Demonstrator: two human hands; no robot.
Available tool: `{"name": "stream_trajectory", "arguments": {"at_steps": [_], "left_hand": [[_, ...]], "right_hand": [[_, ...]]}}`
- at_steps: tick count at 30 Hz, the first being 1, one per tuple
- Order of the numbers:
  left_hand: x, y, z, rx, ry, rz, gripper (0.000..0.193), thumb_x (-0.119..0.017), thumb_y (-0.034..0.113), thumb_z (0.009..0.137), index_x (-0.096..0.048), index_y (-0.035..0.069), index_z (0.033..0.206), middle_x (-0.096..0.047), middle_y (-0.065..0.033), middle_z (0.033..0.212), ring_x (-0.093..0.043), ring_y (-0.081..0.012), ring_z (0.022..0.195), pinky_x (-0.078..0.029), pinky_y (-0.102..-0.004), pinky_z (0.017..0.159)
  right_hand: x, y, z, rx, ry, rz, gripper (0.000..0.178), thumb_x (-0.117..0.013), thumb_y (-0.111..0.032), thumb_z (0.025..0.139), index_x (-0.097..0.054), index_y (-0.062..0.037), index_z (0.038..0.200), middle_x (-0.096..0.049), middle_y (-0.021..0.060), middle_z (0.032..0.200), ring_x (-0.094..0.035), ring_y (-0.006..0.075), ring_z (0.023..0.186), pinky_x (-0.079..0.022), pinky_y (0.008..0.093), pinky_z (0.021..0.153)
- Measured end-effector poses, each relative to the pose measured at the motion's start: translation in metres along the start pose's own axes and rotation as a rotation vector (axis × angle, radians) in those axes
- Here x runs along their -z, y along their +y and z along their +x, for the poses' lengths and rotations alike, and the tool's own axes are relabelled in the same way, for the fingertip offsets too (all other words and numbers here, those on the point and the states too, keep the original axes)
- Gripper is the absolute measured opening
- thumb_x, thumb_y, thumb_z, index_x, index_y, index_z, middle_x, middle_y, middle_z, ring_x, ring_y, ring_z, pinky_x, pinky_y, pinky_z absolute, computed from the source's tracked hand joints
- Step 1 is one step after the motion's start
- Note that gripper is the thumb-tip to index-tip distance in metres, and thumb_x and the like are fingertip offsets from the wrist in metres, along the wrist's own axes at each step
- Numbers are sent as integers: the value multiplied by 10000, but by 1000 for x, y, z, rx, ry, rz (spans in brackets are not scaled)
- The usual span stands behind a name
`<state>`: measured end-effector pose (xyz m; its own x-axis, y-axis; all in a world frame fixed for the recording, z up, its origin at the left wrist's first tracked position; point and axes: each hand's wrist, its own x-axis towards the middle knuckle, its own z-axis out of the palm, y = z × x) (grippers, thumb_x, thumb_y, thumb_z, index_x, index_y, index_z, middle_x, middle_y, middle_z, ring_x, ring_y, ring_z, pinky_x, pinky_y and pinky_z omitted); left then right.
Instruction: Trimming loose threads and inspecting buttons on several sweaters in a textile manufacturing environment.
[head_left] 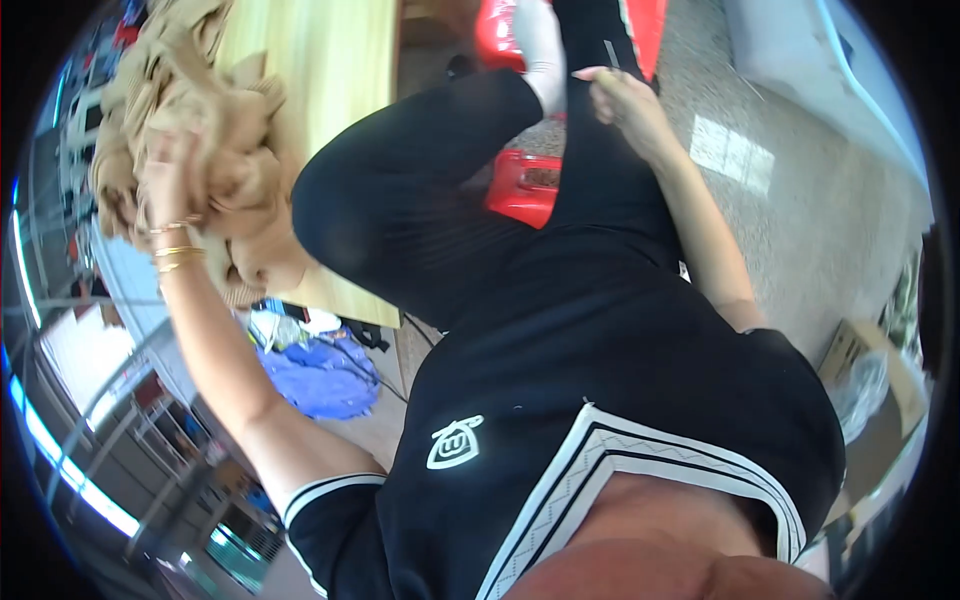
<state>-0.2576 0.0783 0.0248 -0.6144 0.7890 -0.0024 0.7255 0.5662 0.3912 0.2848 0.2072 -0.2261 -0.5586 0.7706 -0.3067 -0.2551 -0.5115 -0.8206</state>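
Note:
A heap of tan ribbed knit garments (240,150) is piled on the left side of a pale wooden table. My left hand (174,182), with bracelets at the wrist, reaches onto this pile and touches the cloth. Motion smears its fingers, so their grip is unclear. Over my black-trousered leg, my right hand (622,102) is closed around a slim metal tool (611,52). Only its thin tip sticks out past the fingers, and its exact kind is hidden.
The wooden table (310,70) has its near corner beside my knee. A red plastic stool (525,188) shows between my legs. Blue cloth (320,380) and cables lie below the table. A pale blue bin (800,60) stands at far right, a cardboard box (875,390) nearer.

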Motion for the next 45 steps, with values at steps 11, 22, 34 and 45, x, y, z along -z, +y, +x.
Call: {"name": "stream_trajectory", "arguments": {"at_steps": [11,22,34,45], "left_hand": [[-145,32,-58,19,77,298,485,-638,534,841,-642,134,1115,-703,-151,1048,-652,-359,1007,-491,-454,823],[-160,7,-32,50,74,240,430,-616,485,876,-624,120,1104,-708,-140,1019,-663,-354,982,-497,-451,819],[-179,-1,6,23,7,238,609,-573,548,860,-575,76,1244,-618,-213,1251,-573,-403,1172,-460,-464,954],[-178,-4,2,64,23,266,606,-557,536,878,-541,141,1336,-605,-143,1322,-573,-344,1218,-451,-462,986]], "right_hand": [[7,9,-13,156,25,-59,336,-562,-312,1008,-656,0,1092,-508,-38,736,-460,42,610,-391,200,557],[1,16,-34,249,57,-205,266,-594,-305,986,-701,-71,1053,-537,-43,725,-493,33,604,-410,196,552],[-3,14,-40,303,54,-501,248,-551,-267,995,-703,-77,1039,-555,-29,730,-498,37,598,-431,195,550],[-24,18,-48,275,21,-560,284,-556,-288,1003,-693,-48,1064,-560,-28,749,-505,39,626,-431,195,581]]}}
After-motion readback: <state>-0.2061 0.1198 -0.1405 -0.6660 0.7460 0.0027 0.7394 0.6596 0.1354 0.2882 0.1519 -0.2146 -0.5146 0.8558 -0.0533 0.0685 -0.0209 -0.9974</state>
